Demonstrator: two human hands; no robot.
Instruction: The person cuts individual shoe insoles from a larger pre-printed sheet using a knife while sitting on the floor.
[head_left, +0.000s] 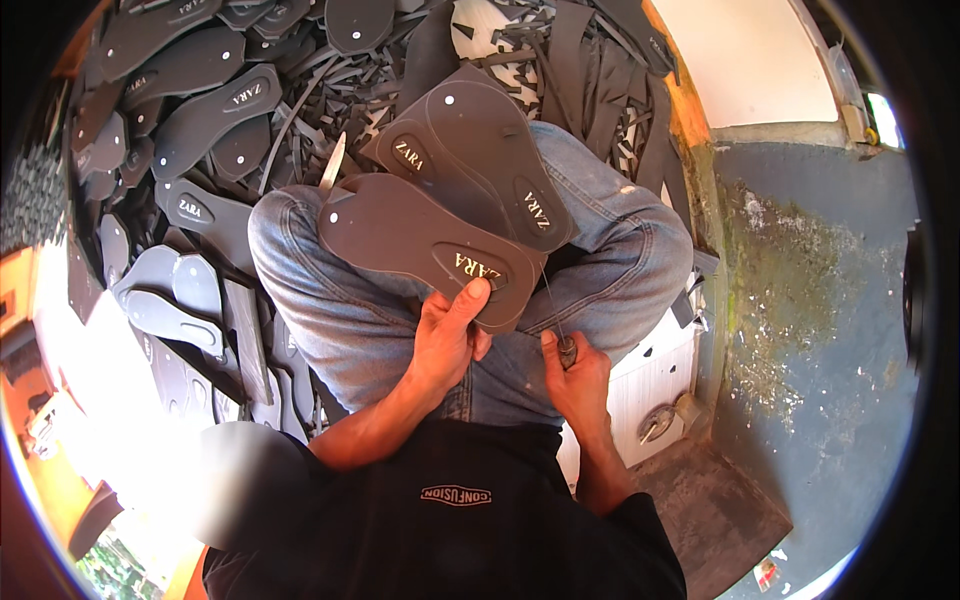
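Observation:
My left hand (447, 330) is closed on the near end of a dark sandal sole (400, 228), its thumb pressed on the top face. The sole lies tilted over my lap, with an oval heel mark and a white dot at its far end. Partly beneath it rests a dark sheet (478, 152) marked with sole outlines. To the right, my right hand (580, 375) is wrapped round the short handle of a thin-bladed tool (567, 348). Its narrow blade points up toward the sole's right edge; whether it touches cannot be made out.
Many cut soles (215, 115) lie in a heap at the left. Dark offcuts (350, 100) cover the floor ahead. A pointed pale piece (334, 163) stands up beside my left knee. On the right are a stained blue-grey floor (810, 250) and a brown block (705, 515).

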